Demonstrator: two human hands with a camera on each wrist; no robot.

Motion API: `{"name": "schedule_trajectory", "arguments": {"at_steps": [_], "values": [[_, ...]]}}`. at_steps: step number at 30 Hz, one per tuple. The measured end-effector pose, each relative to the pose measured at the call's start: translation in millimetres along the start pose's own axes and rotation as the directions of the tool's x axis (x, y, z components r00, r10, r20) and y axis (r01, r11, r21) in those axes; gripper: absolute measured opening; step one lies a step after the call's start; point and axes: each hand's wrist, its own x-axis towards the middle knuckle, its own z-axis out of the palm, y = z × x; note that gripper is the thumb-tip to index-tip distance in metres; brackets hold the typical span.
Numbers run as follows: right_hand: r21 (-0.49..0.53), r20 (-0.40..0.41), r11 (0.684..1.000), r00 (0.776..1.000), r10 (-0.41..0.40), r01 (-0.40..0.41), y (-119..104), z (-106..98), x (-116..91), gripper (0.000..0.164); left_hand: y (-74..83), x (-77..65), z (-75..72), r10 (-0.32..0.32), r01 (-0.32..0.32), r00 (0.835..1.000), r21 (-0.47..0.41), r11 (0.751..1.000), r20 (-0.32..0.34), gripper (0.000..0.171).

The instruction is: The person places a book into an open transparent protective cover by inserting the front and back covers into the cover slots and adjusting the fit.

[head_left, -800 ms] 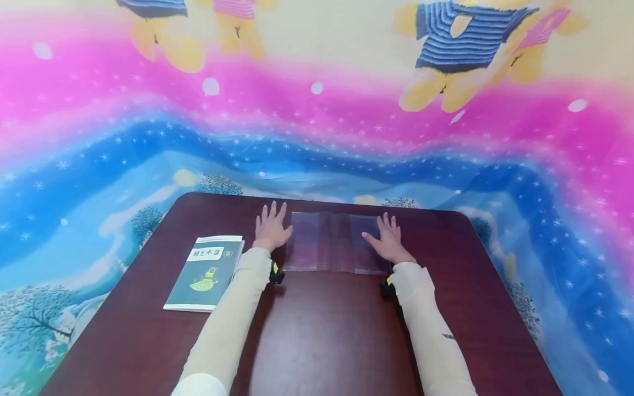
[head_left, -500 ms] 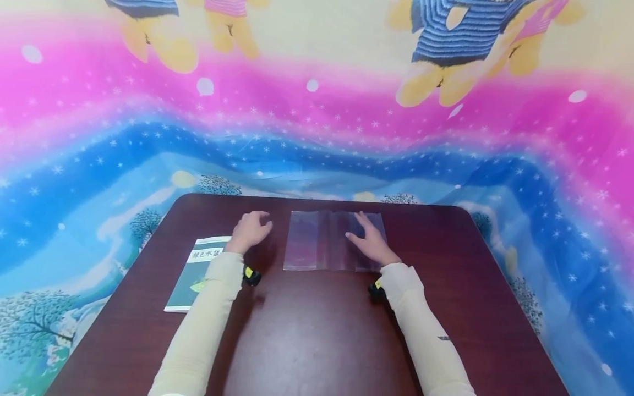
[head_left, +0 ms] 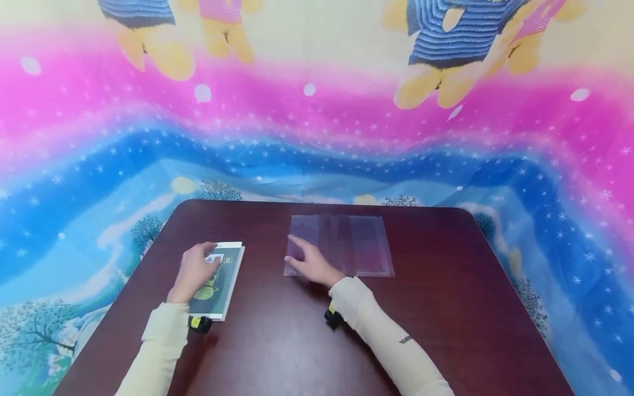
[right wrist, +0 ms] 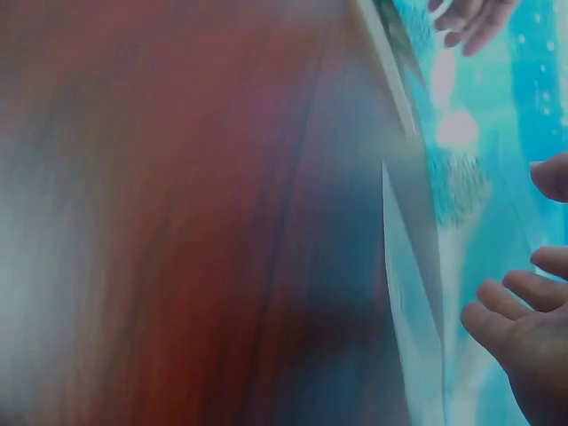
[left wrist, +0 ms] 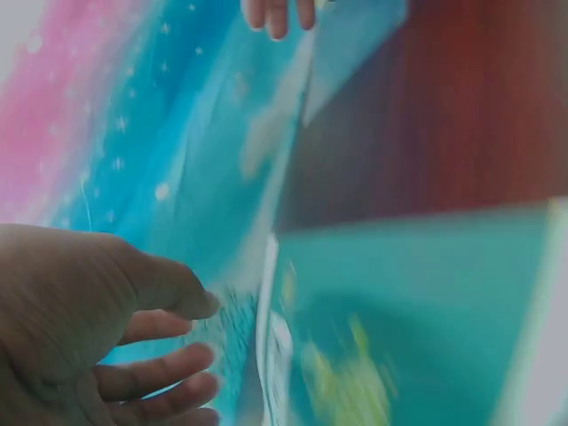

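A green book (head_left: 213, 294) with a white title label and a yellow-green drawing lies at the left of the table. Above its left part hovers my left hand (head_left: 192, 270), its fingers loosely bent and parted. In the left wrist view the thumb and fingers (left wrist: 169, 368) hold nothing, with the green cover beside them. A clear plastic book cover (head_left: 371, 247) lies unfolded flat near the far edge. My right hand (head_left: 313, 265) is over its left panel, thumb and fingers (right wrist: 497, 324) spread with nothing between them.
The dark red-brown table (head_left: 287, 341) has rounded far corners. Behind it hangs a patterned cloth backdrop (head_left: 297, 132) in pink and blue, which also runs down both sides. Each wrist wears a small black camera.
My left hand has moved left and nearer from beside the clear cover to over the book. My right hand has swung left from the cover's right side to its left panel.
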Motion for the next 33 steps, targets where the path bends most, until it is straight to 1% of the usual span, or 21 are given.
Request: {"name": "schedule_trajectory", "arguments": {"at_steps": [3,6,7,10,13,16,17,19,21,24,26,27,28,29,31,33], "values": [[0.102,-0.006,0.994,0.999,0.039,-0.038,-10,22,4,0.069,-19.8,-20.9,-5.5,-0.018,0.022,0.998,0.055,0.998,-0.061,0.042],[0.189,-0.022,0.981,0.998,0.056,-0.05,-19,44,7,0.079,-34.5,-39.2,-10.3,-0.061,0.07,0.992,0.081,0.994,-0.113,0.043],[0.21,-0.019,0.976,0.998,0.059,-0.054,-22,51,7,0.082,-37.6,-44.4,-11.4,-0.079,0.09,0.989,0.084,0.992,-0.121,0.044],[0.244,0.002,0.967,0.997,0.078,-0.076,-33,70,7,0.086,-44.4,-56.5,-12.7,-0.159,0.167,0.98,0.062,0.984,-0.119,0.048],[0.279,0.016,0.955,0.995,0.102,-0.103,-43,86,8,0.085,-48.6,-62.5,-12.1,-0.234,0.238,0.968,0.034,0.971,-0.09,0.052],[0.303,0.023,0.943,0.99,0.136,-0.137,-52,98,11,0.084,-49.7,-62.6,-11.5,-0.311,0.311,0.949,-0.007,0.95,-0.054,0.054],[0.315,0.028,0.937,0.988,0.151,-0.152,-55,101,11,0.084,-49.3,-61.9,-11.5,-0.339,0.338,0.94,-0.023,0.941,-0.038,0.054],[0.342,0.043,0.922,0.983,0.178,-0.181,-61,106,13,0.084,-48.1,-59.3,-11.6,-0.403,0.402,0.915,-0.074,0.913,0.011,0.057],[0.367,0.07,0.905,0.977,0.201,-0.213,-64,110,13,0.085,-46.8,-55.8,-12.3,-0.46,0.468,0.884,-0.143,0.872,0.083,0.061],[0.386,0.124,0.887,0.967,0.22,-0.252,-67,114,12,0.088,-47.0,-51.4,-12.8,-0.519,0.548,0.836,-0.229,0.805,0.176,0.063],[0.394,0.158,0.879,0.961,0.225,-0.27,-67,118,11,0.091,-49.0,-50.0,-12.3,-0.54,0.579,0.815,-0.268,0.77,0.212,0.061],[0.397,0.174,0.875,0.959,0.224,-0.277,-67,119,10,0.092,-50.6,-49.5,-11.4,-0.548,0.59,0.807,-0.285,0.756,0.218,0.06],[0.401,0.184,0.873,0.958,0.22,-0.278,-66,120,10,0.092,-53.2,-48.9,-9.9,-0.555,0.597,0.802,-0.291,0.747,0.22,0.059],[0.408,0.189,0.87,0.957,0.218,-0.278,-66,122,10,0.092,-57.1,-48.5,-7.2,-0.558,0.598,0.801,-0.287,0.748,0.214,0.058],[0.419,0.193,0.867,0.959,0.205,-0.27,-64,124,10,0.09,-66.7,-45.6,-1.9,-0.555,0.598,0.801,-0.308,0.74,0.224,0.059],[0.419,0.195,0.871,0.962,0.191,-0.258,-63,125,10,0.09,-81.0,-41.0,7.1,-0.554,0.599,0.8,-0.307,0.739,0.23,0.059]]}}
